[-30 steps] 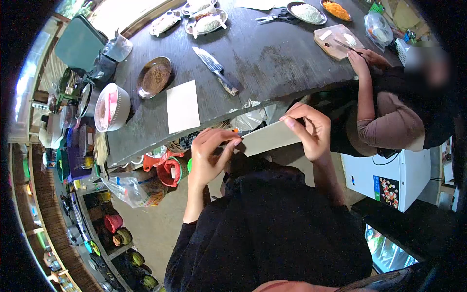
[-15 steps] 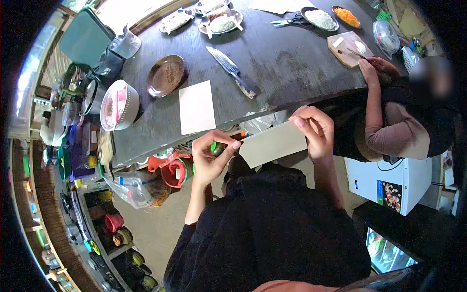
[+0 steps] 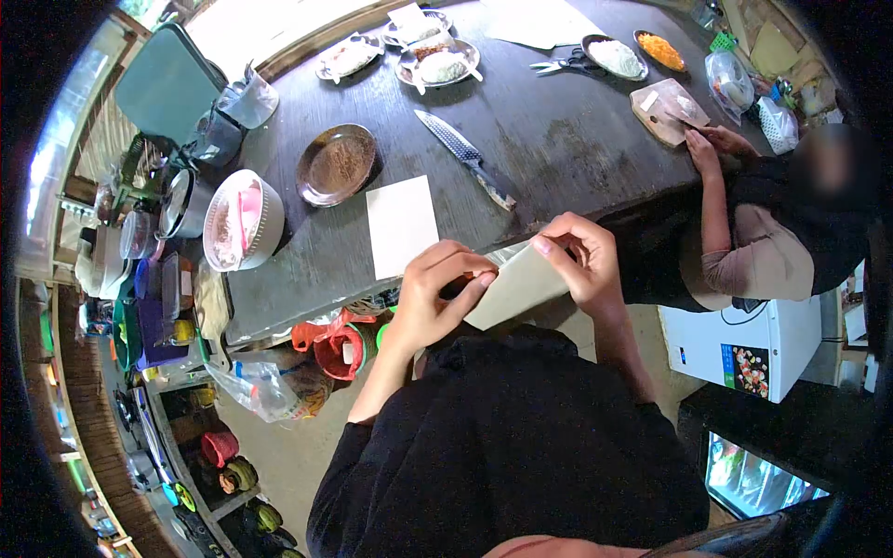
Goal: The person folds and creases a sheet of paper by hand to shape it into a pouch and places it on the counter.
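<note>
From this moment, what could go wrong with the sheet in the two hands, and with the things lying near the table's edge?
The sheet is pinched by the left hand and the right hand beyond the table's edge; if a pinch slips, it may fall towards the floor.

The large knife lies with its handle end near that edge, so a sleeve or forearm might knock it.

The flat paper, also near the edge, might slide off if brushed.

Both hands, left hand (image 3: 439,296) and right hand (image 3: 584,265), grip a pale sheet (image 3: 523,286).
</note>
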{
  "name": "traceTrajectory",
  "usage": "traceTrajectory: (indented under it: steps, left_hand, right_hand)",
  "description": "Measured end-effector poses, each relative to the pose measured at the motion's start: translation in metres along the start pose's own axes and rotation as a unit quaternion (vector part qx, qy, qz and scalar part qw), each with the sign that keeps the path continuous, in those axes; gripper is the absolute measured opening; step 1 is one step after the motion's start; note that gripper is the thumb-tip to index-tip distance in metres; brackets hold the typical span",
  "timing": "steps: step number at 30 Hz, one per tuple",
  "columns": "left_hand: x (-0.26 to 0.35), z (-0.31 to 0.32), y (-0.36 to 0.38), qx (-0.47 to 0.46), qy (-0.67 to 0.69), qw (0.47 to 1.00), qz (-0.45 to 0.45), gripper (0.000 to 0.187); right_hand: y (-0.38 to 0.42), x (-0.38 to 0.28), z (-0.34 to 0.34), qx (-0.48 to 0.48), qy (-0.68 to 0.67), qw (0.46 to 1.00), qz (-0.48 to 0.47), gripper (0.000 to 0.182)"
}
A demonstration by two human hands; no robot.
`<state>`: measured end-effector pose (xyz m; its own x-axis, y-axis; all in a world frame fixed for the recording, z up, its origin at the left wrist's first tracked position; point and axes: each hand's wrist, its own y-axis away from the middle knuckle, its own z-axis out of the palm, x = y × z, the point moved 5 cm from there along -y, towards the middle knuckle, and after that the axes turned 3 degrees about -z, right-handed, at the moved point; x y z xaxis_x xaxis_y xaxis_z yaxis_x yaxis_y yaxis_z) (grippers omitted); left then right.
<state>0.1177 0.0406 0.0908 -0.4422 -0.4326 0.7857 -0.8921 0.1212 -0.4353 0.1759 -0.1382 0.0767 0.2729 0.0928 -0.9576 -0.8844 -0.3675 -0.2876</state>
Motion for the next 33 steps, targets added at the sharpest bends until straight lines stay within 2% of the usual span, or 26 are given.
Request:
traceTrajectory:
  steps: [2,4,6,8,10,11,12,14,17,19,22,23,24,26,27,28,30,32,33]
  left_hand:
    - [-0.005,0.004,0.002,-0.027,0.015,0.998,-0.053,0.01]
    - [-0.007,0.009,0.004,-0.023,0.031,0.998,-0.049,0.008]
    - [-0.014,0.016,0.007,-0.049,0.021,0.99,-0.128,0.006]
    - [-0.015,0.022,0.007,-0.032,0.023,0.991,-0.124,0.004]
    - [-0.022,0.026,0.008,0.038,0.029,0.99,-0.133,0.004]
    - [-0.024,0.029,0.008,0.069,0.041,0.992,-0.095,0.005]
    - [-0.027,0.033,0.007,0.077,0.051,0.991,-0.097,0.004]
    - [-0.025,0.041,0.01,0.09,0.055,0.988,-0.11,0.004]
    - [-0.018,0.053,0.006,0.115,0.03,0.989,-0.094,0.003]
    - [-0.018,0.062,0.007,0.155,0.038,0.984,-0.085,0.004]
    - [-0.02,0.076,0.008,0.182,0.036,0.979,-0.083,0.004]
    - [-0.018,0.08,0.008,0.185,0.035,0.978,-0.085,0.004]
    - [-0.015,0.083,0.007,0.198,0.042,0.976,-0.084,0.004]
    - [-0.01,0.091,0.006,0.213,0.049,0.972,-0.086,0.004]
    - [-0.006,0.096,0.004,0.205,0.039,0.976,-0.067,0.004]
    - [-0.001,0.1,0.003,0.197,0.028,0.979,-0.049,0.004]
    - [0.008,0.108,0.0,0.174,0.016,0.984,-0.028,0.007]
    - [0.012,0.113,0.0,0.174,0.014,0.985,0.003,0.011]
    - [0.014,0.114,0.001,0.177,0.033,0.984,-0.003,0.014]
  right_hand:
    - [0.0,0.0,0.003,0.001,0.031,1.0,0.003,0.008]
    - [0.002,0.002,0.004,0.004,0.029,0.999,0.025,0.008]
    - [0.002,-0.001,0.002,0.059,0.002,0.998,-0.013,0.008]
    - [0.005,0.002,-0.006,0.096,-0.032,0.995,-0.009,0.006]
    - [0.006,0.011,-0.017,0.137,-0.062,0.989,-0.001,0.005]
    - [0.007,0.013,-0.022,0.141,-0.023,0.989,-0.04,0.005]
    - [0.011,0.011,-0.029,0.146,0.016,0.986,-0.074,0.007]
    - [0.017,0.009,-0.038,0.094,0.082,0.99,-0.066,0.01]
    - [0.024,0.009,-0.053,0.135,0.057,0.985,-0.094,0.006]
    - [0.03,-0.012,-0.064,0.124,0.242,0.941,-0.2,0.009]
    - [0.04,-0.003,-0.071,0.108,0.219,0.95,-0.196,0.015]
    - [0.037,0.001,-0.073,0.028,0.22,0.961,-0.167,0.018]
    - [0.038,-0.004,-0.074,0.024,0.22,0.961,-0.167,0.018]
    - [0.04,0.005,-0.069,-0.022,0.072,0.997,0.003,0.022]
    - [0.036,0.011,-0.068,-0.027,0.047,0.998,-0.044,0.025]
    - [0.038,0.016,-0.067,-0.03,0.045,0.998,-0.04,0.025]
    - [0.04,0.021,-0.062,-0.012,-0.103,0.995,0.003,0.027]
    - [0.038,0.03,-0.066,-0.023,-0.022,0.999,-0.012,0.024]
    - [0.036,0.029,-0.066,-0.026,-0.026,0.999,-0.017,0.022]
